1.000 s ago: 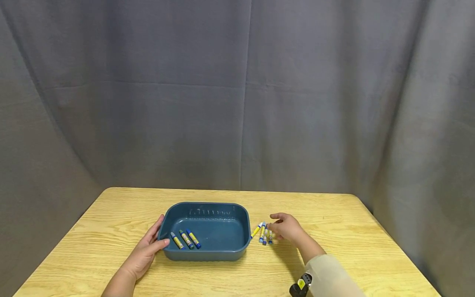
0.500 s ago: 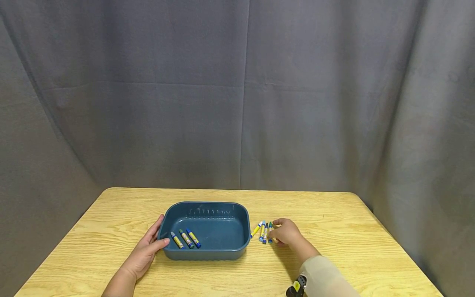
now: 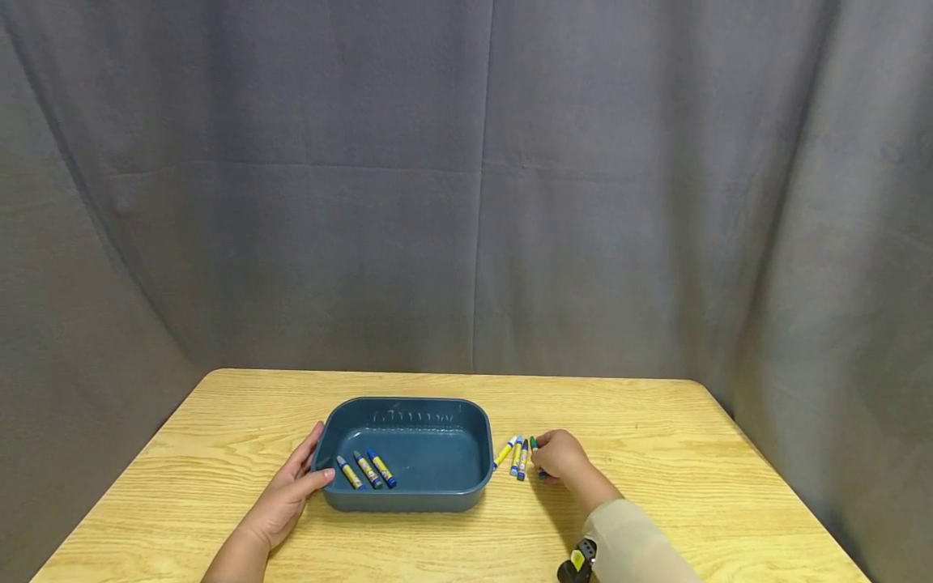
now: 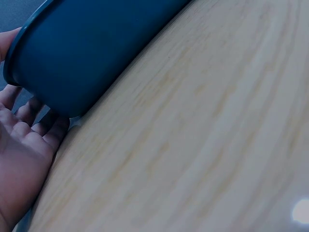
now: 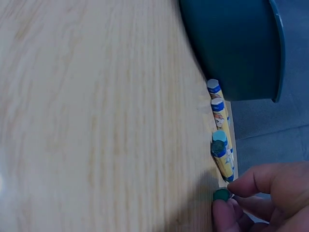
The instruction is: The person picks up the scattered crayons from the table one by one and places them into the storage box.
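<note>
A dark blue-green plastic bin (image 3: 406, 502) sits on the table. My left hand (image 3: 283, 494) grips its left side, thumb over the rim and fingers along the outer wall, as the left wrist view also shows. Inside lie three crayons in yellow wrappers: a grey-blue one (image 3: 351, 472), a green one (image 3: 368, 469) and a blue one (image 3: 382, 468). To the right of the bin, my right hand (image 3: 563, 456) pinches a green crayon (image 5: 222, 195) between thumb and fingers, hiding much of it. Just left of that hand lie a white-tipped crayon (image 3: 504, 453), a light blue crayon (image 3: 516, 457) and a dark crayon (image 3: 522, 460).
The wooden table (image 3: 437, 551) has rounded far corners. A grey curtain (image 3: 466, 202) hangs behind it and along both sides. The white-tipped crayon lies close against the bin's right wall. A black device (image 3: 577, 560) is strapped at the right sleeve.
My right hand has come down on the rightmost green crayon, taken hold of it and shifted it slightly right, away from the others. The left hand and the bin have stayed in place.
</note>
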Demonstrator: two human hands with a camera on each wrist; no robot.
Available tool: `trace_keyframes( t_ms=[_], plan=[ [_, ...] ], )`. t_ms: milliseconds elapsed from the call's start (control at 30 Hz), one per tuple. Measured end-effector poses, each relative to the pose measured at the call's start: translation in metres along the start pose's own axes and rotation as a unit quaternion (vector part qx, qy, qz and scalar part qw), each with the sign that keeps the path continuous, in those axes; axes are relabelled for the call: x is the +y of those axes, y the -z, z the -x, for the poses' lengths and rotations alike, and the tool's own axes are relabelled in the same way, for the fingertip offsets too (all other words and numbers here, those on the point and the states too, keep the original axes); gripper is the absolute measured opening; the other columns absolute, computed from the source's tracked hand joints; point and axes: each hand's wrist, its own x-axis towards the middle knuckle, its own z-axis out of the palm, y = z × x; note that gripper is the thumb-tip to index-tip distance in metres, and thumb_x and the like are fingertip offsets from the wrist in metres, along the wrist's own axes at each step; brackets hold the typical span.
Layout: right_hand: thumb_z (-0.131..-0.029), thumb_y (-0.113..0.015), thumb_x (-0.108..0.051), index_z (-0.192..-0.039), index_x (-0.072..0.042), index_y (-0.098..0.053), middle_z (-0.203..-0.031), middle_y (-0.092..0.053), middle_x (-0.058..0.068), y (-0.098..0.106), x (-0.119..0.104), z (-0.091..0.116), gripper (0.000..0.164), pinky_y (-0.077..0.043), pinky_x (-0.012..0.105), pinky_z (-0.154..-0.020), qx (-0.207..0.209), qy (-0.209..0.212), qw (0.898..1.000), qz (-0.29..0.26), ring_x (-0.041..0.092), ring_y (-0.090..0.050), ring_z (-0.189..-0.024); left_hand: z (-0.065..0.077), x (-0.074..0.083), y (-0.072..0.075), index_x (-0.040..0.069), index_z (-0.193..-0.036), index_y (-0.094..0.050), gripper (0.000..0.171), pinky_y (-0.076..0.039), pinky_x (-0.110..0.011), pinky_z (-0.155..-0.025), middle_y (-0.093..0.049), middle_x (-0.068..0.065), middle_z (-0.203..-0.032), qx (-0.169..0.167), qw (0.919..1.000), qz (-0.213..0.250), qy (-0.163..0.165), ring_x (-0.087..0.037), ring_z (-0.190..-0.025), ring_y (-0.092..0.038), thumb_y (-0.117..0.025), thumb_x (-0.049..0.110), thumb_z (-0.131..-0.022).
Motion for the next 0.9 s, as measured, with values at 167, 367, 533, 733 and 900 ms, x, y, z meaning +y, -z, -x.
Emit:
trace_keyframes(
  t_ms=[167,367,533,733,900],
  plan=[
    [-0.081,-0.055,0.005,-0.129,0.012,-0.054,-0.071,-0.054,0.005,0.007,0.002,0.0,0.049,-0.054,0.024,-0.054,-0.015,-0.004,0.997,-0.071,0.011,-0.047,-0.057,0.0,0.0,0.0,0.012,-0.159,-0.006,0.084,-0.032,0.001,-0.092,-0.001,-0.015,-0.166,0.0,1.0,-0.002,0.001,0.03,-0.108,-0.035,-0.058,0.01,-0.093],
    [-0.087,-0.052,0.003,-0.137,0.008,-0.049,-0.07,-0.047,0.001,0.02,-0.004,-0.001,0.05,-0.054,0.024,-0.059,-0.037,0.006,0.985,-0.17,0.01,-0.045,-0.06,0.001,0.001,-0.002,0.011,-0.159,-0.007,0.083,-0.032,0.001,-0.092,-0.001,-0.017,-0.166,0.002,1.0,-0.002,-0.003,0.028,-0.11,-0.036,-0.057,0.009,-0.093],
    [-0.087,-0.054,0.001,-0.14,0.006,-0.048,-0.089,-0.053,0.005,0.026,-0.02,-0.002,0.053,-0.055,0.025,-0.064,-0.06,0.025,0.974,-0.216,0.014,-0.05,-0.073,0.001,0.001,-0.002,0.012,-0.159,-0.007,0.084,-0.032,0.0,-0.092,-0.003,-0.016,-0.166,0.003,1.0,-0.003,-0.002,0.026,-0.112,-0.035,-0.058,0.011,-0.093],
    [-0.087,-0.055,0.0,-0.14,0.005,-0.048,-0.092,-0.058,0.005,0.023,-0.043,-0.006,0.054,-0.053,0.021,-0.064,-0.075,0.047,0.968,-0.236,0.014,-0.054,-0.081,0.0,0.0,-0.003,0.014,-0.159,-0.009,0.084,-0.032,0.0,-0.093,-0.007,-0.016,-0.165,0.007,0.9999,-0.008,0.002,0.025,-0.114,-0.037,-0.06,0.012,-0.092],
    [-0.087,-0.054,0.001,-0.14,0.002,-0.049,-0.092,-0.06,0.004,0.013,-0.06,-0.008,0.054,-0.053,0.021,-0.064,-0.086,0.059,0.965,-0.239,0.015,-0.057,-0.082,-0.001,0.0,-0.007,0.015,-0.159,-0.009,0.084,-0.033,0.0,-0.093,-0.009,-0.015,-0.165,0.006,0.9999,-0.008,0.005,0.024,-0.115,-0.039,-0.059,0.012,-0.092]
  ],
)
